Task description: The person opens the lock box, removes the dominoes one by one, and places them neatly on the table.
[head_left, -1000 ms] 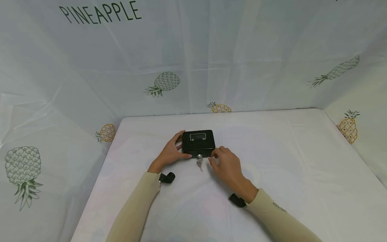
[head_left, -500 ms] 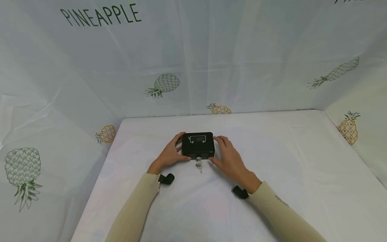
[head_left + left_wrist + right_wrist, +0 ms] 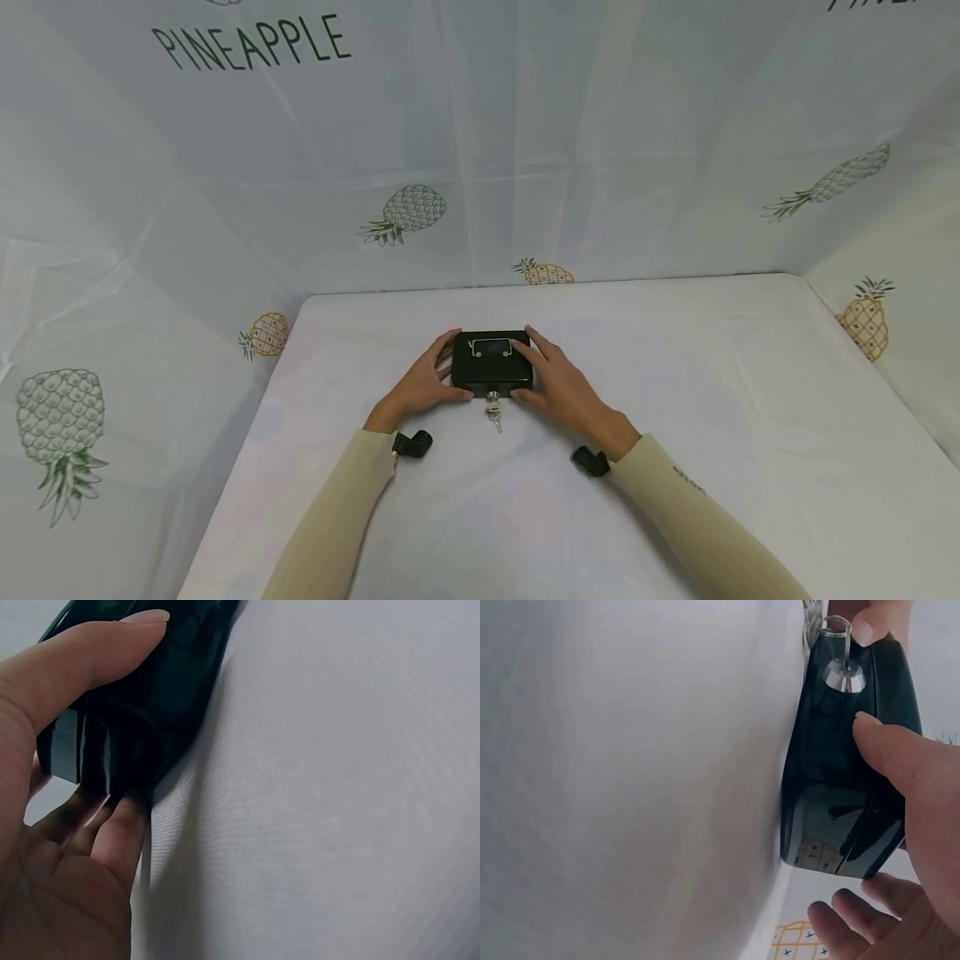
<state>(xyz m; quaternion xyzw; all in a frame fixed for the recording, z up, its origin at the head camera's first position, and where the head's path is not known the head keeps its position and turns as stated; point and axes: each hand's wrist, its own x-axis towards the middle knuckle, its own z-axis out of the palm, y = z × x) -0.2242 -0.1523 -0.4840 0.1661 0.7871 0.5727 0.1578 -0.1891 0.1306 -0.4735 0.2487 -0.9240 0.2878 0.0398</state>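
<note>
A small black cash box with a wire handle on its lid sits on the white-covered table, its lid down. From the round lock on its front hangs a ring of keys. My left hand grips the box's left end, thumb on the front face and fingers round the side. At the other end my right hand holds the box, with its thumb on the front face beside the lock and a finger reaching over the lid near the handle. The lid-side fingertip is hidden in the right wrist view.
The table carries a pale cloth with soft wrinkles. White curtains printed with pineapples stand behind it and at both sides. A black wrist camera sits at the left cuff, another wrist camera at the right.
The right hand has gone from bent fingers at the front right corner to a spread hold round the right end, one finger now over the lid. The left hand has kept its grip.
</note>
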